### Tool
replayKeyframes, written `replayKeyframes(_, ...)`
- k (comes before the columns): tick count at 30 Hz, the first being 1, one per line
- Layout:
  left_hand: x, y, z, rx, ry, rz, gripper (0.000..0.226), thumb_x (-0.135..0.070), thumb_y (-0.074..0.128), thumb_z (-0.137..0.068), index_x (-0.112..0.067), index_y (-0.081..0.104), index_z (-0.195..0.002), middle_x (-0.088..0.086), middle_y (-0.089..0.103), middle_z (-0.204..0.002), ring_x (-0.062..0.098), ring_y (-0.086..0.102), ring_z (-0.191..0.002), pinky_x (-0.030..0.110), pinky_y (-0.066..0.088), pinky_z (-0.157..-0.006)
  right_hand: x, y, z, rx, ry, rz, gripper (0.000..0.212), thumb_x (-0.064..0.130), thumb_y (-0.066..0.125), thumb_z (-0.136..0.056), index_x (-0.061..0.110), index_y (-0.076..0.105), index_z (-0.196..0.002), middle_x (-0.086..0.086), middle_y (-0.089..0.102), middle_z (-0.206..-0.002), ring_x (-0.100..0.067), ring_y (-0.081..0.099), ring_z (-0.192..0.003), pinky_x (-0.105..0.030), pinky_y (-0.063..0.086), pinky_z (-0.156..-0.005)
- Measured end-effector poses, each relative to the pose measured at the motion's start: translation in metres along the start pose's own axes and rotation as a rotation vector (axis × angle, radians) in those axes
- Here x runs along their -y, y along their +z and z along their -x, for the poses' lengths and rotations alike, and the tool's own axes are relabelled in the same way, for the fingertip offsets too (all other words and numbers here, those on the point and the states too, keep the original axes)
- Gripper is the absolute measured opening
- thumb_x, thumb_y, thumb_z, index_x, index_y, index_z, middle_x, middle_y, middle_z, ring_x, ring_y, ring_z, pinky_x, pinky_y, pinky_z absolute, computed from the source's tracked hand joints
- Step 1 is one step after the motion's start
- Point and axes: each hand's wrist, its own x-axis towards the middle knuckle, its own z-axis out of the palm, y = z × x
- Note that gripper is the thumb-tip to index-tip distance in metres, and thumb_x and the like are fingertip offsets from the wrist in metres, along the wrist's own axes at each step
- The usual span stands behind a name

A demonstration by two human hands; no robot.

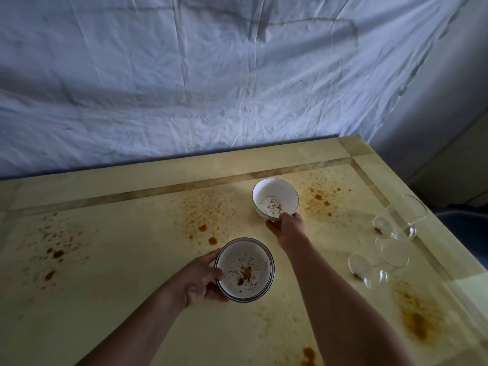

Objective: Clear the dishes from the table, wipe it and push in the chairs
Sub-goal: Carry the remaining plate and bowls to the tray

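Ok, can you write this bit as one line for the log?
left hand: holds near bowl | right hand: grips far bowl | glasses: on table

We see a large, wrinkled white cloth sheet hanging across the back of the view. It has many creases, and some faint darker lines show in its upper part. To the right of it stands a plain pale grey wall, just beside the sheet's uneven edge.
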Motion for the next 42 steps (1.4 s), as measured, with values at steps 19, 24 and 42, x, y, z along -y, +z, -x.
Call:
replayKeyframes(19,-0.049,0.02,0.04,-0.123,-0.012,-0.14,0.072,0.012,0.047,-0.085,-0.023,0.028,-0.145,0.017,0.037,-0.144,0.04,0.058,-0.105,0.044,0.059,-0.057,-0.052,-0.074,0.116,0.25,0.04,0.467,0.042,-0.005,0.055,-0.087,0.012,0.057,-0.126,-0.02,0.07,-0.097,-0.027,0.065,-0.071,-0.043,0.059,-0.07)
replayKeyframes(24,-0.027,0.023,0.042,-0.185,-0.022,-0.212,0.07,0.012,0.042,-0.085,-0.021,0.03,-0.145,0.019,0.054,-0.123,0.027,0.063,-0.07,0.041,0.057,-0.049,-0.064,-0.085,0.126,0.283,0.098,0.446,0.042,-0.008,0.055,-0.085,0.011,0.06,-0.122,-0.015,0.069,-0.087,-0.023,0.065,-0.065,-0.04,0.059,-0.066)
replayKeyframes(42,-0.014,0.038,0.038,-0.252,0.007,-0.402,0.07,0.011,0.041,-0.086,-0.02,0.026,-0.147,0.016,0.048,-0.136,0.032,0.064,-0.093,0.036,0.056,-0.046,-0.059,-0.103,0.122,0.413,0.279,0.322,0.045,-0.018,0.044,-0.086,0.011,0.06,-0.116,-0.027,0.064,-0.106,-0.038,0.064,-0.095,-0.055,0.051,-0.092)
